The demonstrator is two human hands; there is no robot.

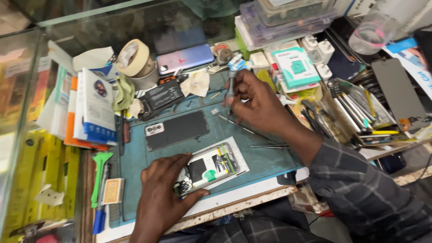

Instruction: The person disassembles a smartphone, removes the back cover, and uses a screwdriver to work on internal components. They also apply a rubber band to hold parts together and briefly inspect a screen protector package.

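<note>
My left hand (164,191) rests on the near end of an opened phone (211,165), which lies on a white sheet on the blue work mat (265,153); its inner boards and a green part show. My right hand (257,102) is raised over the far side of the mat and grips a thin grey screwdriver (230,87), held upright with the tip down. The dark back cover (176,130) of a phone lies flat on the mat between the two hands.
Metal tweezers (270,146) and a thin probe (243,127) lie on the mat to the right. A tool tray (360,112) stands at the right, stacked boxes (90,108) at the left, a tape roll (134,57) and a phone (185,58) at the back.
</note>
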